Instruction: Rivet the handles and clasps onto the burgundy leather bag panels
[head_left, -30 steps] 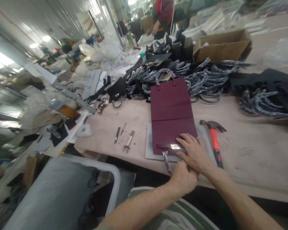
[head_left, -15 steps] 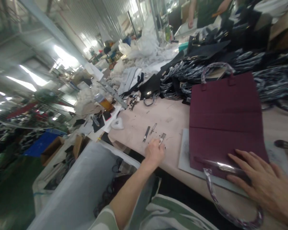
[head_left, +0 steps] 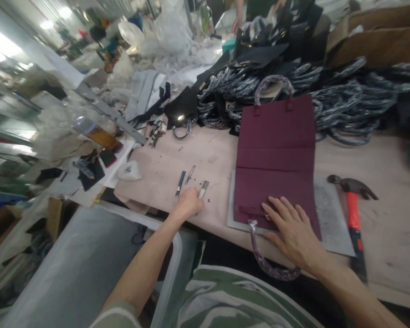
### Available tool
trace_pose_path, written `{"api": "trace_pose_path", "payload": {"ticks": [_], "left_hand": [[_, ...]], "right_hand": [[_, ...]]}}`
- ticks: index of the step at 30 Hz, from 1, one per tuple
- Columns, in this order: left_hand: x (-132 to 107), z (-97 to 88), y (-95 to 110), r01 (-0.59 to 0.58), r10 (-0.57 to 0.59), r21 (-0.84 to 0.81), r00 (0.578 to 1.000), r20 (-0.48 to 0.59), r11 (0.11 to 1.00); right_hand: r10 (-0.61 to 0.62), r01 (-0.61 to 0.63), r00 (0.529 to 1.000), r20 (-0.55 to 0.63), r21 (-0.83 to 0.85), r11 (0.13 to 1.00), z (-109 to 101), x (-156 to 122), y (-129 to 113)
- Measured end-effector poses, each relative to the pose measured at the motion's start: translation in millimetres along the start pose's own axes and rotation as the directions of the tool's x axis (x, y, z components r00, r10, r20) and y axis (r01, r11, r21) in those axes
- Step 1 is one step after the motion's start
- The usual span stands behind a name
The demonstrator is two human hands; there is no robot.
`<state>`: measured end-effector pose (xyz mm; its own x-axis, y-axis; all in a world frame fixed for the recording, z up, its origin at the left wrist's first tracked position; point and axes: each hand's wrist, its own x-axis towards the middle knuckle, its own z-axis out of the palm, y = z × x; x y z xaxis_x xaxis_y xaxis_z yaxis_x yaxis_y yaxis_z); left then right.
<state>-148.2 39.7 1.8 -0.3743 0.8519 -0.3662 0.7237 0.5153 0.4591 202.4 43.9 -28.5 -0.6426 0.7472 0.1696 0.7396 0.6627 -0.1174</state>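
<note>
A maroon bag panel (head_left: 275, 157) lies spread out, with a plastic-wrapped handle at its far end and another handle (head_left: 259, 255) hanging at the near edge. My right hand (head_left: 290, 225) rests flat on its lower part, fingers spread, over a narrow strip (head_left: 249, 210) with a small metal fitting partly hidden under the fingers. To the left, my left hand (head_left: 189, 202) is closed with its fingers at the near end of a small flat metal tool (head_left: 203, 188). Two similar slim metal tools, one dark (head_left: 181, 183) and one thinner (head_left: 190, 174), lie just beyond it.
Under the bag is a grey slab (head_left: 335, 223); a claw hammer (head_left: 353, 209) with a red-and-black handle lies to its right. Black bags with wrapped handles (head_left: 345, 105) pile up behind. A crumpled white plastic bag (head_left: 130, 171) sits near the table's left corner. Another person's hand shows at the back.
My view has swung right, bringing the whole hammer into sight. My right hand has slid left over the bag's shiny strip. My left hand stays at the small metal tool.
</note>
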Motion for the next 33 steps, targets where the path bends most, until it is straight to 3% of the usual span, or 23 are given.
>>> {"api": "trace_pose_path", "payload": {"ticks": [2, 4, 6, 9, 11, 13, 17, 24, 29, 33], "left_hand": [[3, -2.9, -3, 0.003, 0.001, -0.082, 0.999, 0.047, 0.997], [3, -4.1, -4, 0.001, 0.027, -0.278, 0.995, 0.096, 0.961], [-2, -1.3, -1, 0.027, 0.080, -0.614, 0.986, 0.145, 0.789], [-12, 12.2, 12, 0.115, 0.153, -0.924, 0.971, 0.181, 0.364], [-20, 25.8, 25, 0.139, 0.174, -0.956, 0.967, 0.187, 0.258], [-27, 40.2, 38, 0.119, 0.192, -0.971, 0.968, 0.160, 0.205], [-36, 61.6, 54, -0.067, 0.245, -0.977, 0.969, -0.015, 0.203], [-43, 68.3, 55, -0.382, 0.431, -0.837, 0.880, -0.199, 0.392], [-42, 73.8, 51, -0.409, 0.421, -0.772, 0.884, -0.202, 0.488], [-37, 79.7, 48, -0.332, 0.404, -0.833, 0.903, -0.145, 0.443]], "right_hand": [[0.000, 0.000, 1.000, 0.014, 0.022, 1.000, -1, -3, 5], [-0.012, 0.010, 1.000, 0.027, 0.059, 0.998, -3, -5, 10], [-0.025, 0.020, 0.998, 0.051, 0.099, 0.995, -7, -7, 17], [-0.026, 0.013, 0.995, 0.092, 0.140, 0.990, -13, -10, 27], [-0.021, 0.004, 0.994, 0.110, 0.153, 0.988, -16, -12, 32], [-0.023, 0.005, 0.993, 0.116, 0.156, 0.988, -17, -12, 33], [-0.028, 0.012, 0.994, 0.103, 0.151, 0.988, -16, -13, 33], [-0.027, 0.012, 0.997, 0.074, 0.187, 0.982, -15, -13, 33], [-0.009, -0.004, 0.998, 0.069, 0.199, 0.980, -15, -13, 31], [-0.004, -0.008, 0.998, 0.063, 0.193, 0.981, -16, -12, 29]]}}
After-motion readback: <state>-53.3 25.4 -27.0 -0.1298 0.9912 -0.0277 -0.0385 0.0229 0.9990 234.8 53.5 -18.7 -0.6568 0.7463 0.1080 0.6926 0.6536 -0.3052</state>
